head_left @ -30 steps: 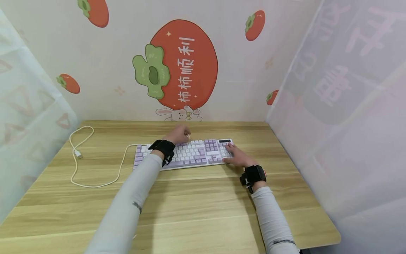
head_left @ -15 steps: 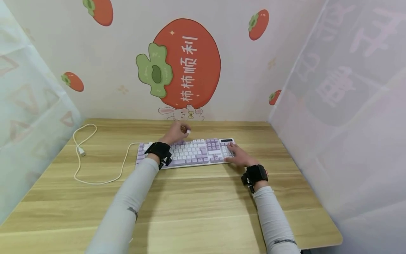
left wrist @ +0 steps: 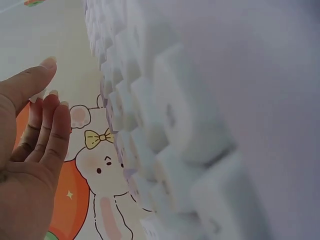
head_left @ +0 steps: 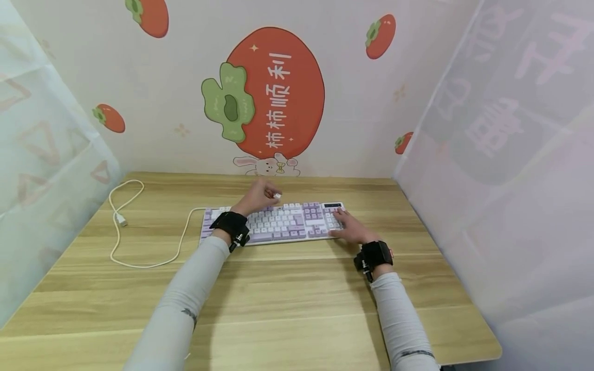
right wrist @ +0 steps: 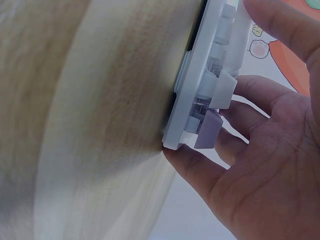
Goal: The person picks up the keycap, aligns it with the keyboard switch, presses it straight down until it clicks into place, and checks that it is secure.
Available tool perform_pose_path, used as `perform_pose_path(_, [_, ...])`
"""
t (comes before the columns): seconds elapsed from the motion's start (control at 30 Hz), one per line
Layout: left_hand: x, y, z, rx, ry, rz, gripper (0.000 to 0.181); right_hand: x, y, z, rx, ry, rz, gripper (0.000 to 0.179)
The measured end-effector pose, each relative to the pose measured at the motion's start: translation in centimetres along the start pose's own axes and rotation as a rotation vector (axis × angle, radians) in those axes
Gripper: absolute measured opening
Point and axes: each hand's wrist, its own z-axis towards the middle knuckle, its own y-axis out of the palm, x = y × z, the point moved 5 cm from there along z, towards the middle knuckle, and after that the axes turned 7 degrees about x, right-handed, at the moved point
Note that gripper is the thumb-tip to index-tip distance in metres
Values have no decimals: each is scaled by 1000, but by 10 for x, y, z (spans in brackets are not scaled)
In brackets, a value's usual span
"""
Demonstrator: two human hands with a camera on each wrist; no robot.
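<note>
A white and purple keyboard lies across the table, seen at its key rows in the left wrist view. Just above its back edge my left hand pinches a small white keycap between thumb and fingertips. The left wrist view shows that keycap mostly covered by the fingers, held apart from the rows. At the keyboard's right end my right hand grips over the number pad. In the right wrist view a finger of the right hand touches the base's corner, while the thumb reaches over the keys.
From the keyboard's back left a white cable loops over the wooden table, ending in a USB plug. A printed cloth wall stands behind the table, with more cloth at both sides.
My left hand has lifted off the keyboard's top row, carrying the keycap up and a little back, then lowered slightly. The right hand stays at the keyboard's right end. The head view shifted slightly.
</note>
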Motion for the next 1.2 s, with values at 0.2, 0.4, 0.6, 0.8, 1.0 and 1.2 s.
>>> perform_pose_path(0.2, [0, 0, -3, -1, 42, 66, 19, 1, 1, 0, -4, 13, 5, 81])
perform_pose_path(0.4, [-1, 1, -5, -21, -6, 53, 25, 2, 2, 1, -15, 16, 6, 81])
perform_pose_path(0.6, [-2, 1, -6, -51, -44, 38, 28, 3, 3, 2, -14, 5, -1, 81])
perform_pose_path(0.8, [1, 0, -7, -88, -26, 69, 32, 2, 2, 2, -10, -3, -6, 80])
perform_pose_path(1.0, [3, -2, -8, -64, -2, 103, 29, 1, 1, 2, -5, 5, -19, 80])
perform_pose_path(1.2, [4, 0, -7, -67, -13, 187, 22, 0, 1, 1, -8, 4, -17, 80])
